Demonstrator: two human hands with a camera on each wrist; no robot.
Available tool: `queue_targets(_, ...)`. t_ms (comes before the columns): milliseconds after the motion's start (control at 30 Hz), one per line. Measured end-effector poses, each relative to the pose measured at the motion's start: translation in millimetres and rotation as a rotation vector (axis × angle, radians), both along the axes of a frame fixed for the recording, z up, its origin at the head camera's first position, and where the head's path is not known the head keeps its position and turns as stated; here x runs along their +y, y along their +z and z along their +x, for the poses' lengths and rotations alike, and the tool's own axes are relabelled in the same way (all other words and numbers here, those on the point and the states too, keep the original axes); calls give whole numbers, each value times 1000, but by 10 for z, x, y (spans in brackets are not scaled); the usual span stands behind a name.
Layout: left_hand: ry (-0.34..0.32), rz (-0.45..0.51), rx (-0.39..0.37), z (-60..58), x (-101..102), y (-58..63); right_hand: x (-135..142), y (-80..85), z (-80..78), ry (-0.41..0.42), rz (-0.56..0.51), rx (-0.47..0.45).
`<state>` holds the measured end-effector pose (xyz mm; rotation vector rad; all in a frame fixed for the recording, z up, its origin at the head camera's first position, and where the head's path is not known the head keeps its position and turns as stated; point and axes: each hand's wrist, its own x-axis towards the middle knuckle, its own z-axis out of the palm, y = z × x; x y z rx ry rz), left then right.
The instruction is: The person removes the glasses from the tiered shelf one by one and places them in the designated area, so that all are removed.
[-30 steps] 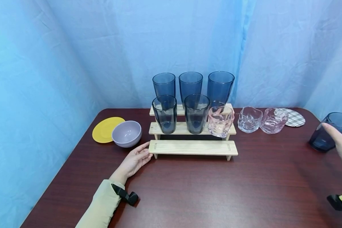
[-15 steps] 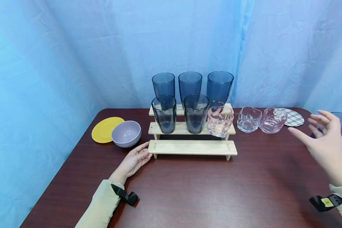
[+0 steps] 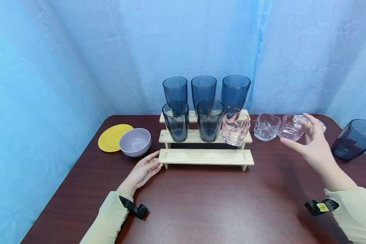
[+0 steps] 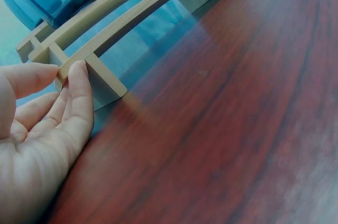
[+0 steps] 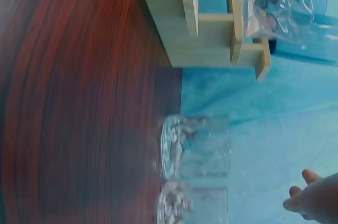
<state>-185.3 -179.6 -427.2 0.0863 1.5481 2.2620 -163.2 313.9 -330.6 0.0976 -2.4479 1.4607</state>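
Note:
A three-step wooden display rack (image 3: 206,156) stands mid-table. My left hand (image 3: 142,173) pinches the left end of its lowest board between thumb and fingers, as the left wrist view shows close up. My right hand (image 3: 314,149) holds nothing, its thumb and fingers spread apart in front of a pinkish wavy glass (image 3: 288,130). Left of that glass stands a clear wavy glass (image 3: 266,128). On the rack's middle step are two dark blue tumblers (image 3: 176,127) and a pink wavy glass (image 3: 236,130). Several more blue tumblers (image 3: 203,88) line the top step.
One dark blue tumbler (image 3: 353,140) stands at the far right of the table. A checked round mat (image 3: 322,126) lies partly hidden behind my right hand. To the rack's left are a lilac bowl (image 3: 135,142) and a yellow plate (image 3: 111,139). Blue curtains (image 3: 134,51) hang behind.
My right hand has come away from the dark blue tumbler at the far right, which stays there, and moved left toward the wavy glasses. My left hand keeps its place on the rack.

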Motion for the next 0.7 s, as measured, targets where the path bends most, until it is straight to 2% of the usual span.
queue_targets(167, 2, 2, -5, -3, 0, 0, -182, -22, -100, 96, -5, -37)
queue_targets(267, 3, 5, -4, 0, -1, 0, -283, -27, -157, 126, 2, -64)
queue_targets(500, 7, -3, -16, 10, 3, 18, -520, -44, -257, 155, 3, -79)
queue_targets(700, 11, -7, -29, -2, 4, 15, -693, -49, -328, 151, 29, -54)
